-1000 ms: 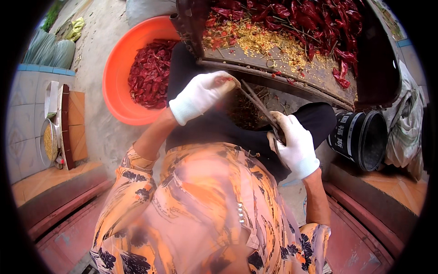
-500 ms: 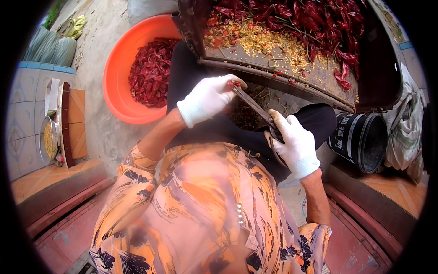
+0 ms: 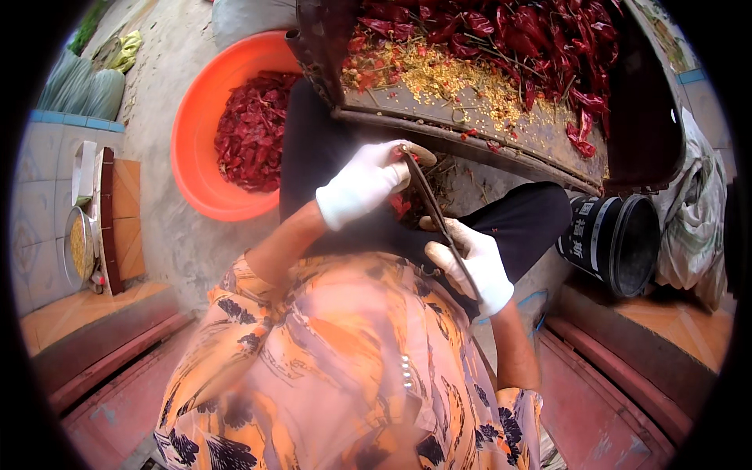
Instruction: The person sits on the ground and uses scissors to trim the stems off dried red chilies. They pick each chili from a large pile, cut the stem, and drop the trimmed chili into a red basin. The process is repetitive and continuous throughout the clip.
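My left hand (image 3: 364, 184), in a white glove, pinches a dried red chili (image 3: 398, 154), of which only a small part shows at the fingertips. In my right hand (image 3: 479, 265), gloved as well, are dark metal scissors (image 3: 431, 202), seen nearly edge-on. Their tips reach up to the chili at my left fingers. Whether the blades are apart I cannot tell. Beyond my hands, an open brown case (image 3: 540, 149) holds whole dried chilies (image 3: 533, 35) and loose yellow seeds (image 3: 442, 74). Red pieces (image 3: 401, 205) show below my left hand.
An orange basin (image 3: 186, 141) with cut red chili pieces (image 3: 254, 129) stands left of my legs. A black bucket (image 3: 634, 247) lies tipped on the right, beside a pale sack (image 3: 693, 235). On the far left a round pan (image 3: 77, 243) of yellow seeds leans near the tiled wall.
My right hand has moved left and toward me, turning the scissors steeper and edge-on. My left hand has shifted slightly right and down, still holding the chili.
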### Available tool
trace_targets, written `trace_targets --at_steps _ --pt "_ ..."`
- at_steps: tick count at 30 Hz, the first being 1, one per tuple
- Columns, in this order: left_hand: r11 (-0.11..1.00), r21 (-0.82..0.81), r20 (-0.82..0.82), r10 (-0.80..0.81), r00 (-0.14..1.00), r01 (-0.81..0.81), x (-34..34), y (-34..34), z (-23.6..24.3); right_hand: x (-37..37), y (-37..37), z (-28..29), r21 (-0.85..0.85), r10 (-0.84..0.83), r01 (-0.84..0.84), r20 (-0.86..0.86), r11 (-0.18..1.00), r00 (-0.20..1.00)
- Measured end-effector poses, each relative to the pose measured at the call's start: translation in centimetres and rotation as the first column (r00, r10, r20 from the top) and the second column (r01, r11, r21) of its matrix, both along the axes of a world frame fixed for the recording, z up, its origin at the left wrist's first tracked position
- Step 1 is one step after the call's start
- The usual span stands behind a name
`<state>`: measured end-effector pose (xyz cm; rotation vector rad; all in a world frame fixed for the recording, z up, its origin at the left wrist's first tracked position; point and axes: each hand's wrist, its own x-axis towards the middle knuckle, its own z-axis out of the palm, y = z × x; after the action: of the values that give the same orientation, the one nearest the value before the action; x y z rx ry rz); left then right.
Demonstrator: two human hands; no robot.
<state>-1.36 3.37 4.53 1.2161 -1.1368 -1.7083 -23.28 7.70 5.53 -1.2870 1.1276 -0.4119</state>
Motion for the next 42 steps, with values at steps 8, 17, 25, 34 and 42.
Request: trace_targets --at_steps 8,17,25,34,42 --pt "0.993 0.093 0.074 -0.073 0.995 0.066 0.5 -0.3 0.8 -2.2 0.4 -0.2 -0.510 -0.082 -0.167 -0.430 0.844 0.899" --pt "0.942 0.065 0.173 -0.334 0.926 0.328 -0.3 0.4 -0.5 -1.0 -0.5 0.2 -0.608 -0.093 -0.407 -0.624 0.681 0.776" --pt "0.895 0.181 0.069 -0.426 0.902 0.409 0.1 0.8 0.4 -0.9 -0.5 -0.8 -0.541 0.014 -0.421 -0.602 0.728 0.799" --pt "0.866 0.309 -0.116 -0.376 0.919 0.393 1.4 1.5 -1.1 -0.3 0.4 -3.0 -0.536 0.047 -0.214 -0.308 0.817 0.950" --pt "0.954 -0.178 0.673 0.297 0.677 -0.242 18.6 1.0 0.4 -3.6 -10.7 -1.6 -0.783 -0.334 -0.361 -0.564 0.506 0.755"
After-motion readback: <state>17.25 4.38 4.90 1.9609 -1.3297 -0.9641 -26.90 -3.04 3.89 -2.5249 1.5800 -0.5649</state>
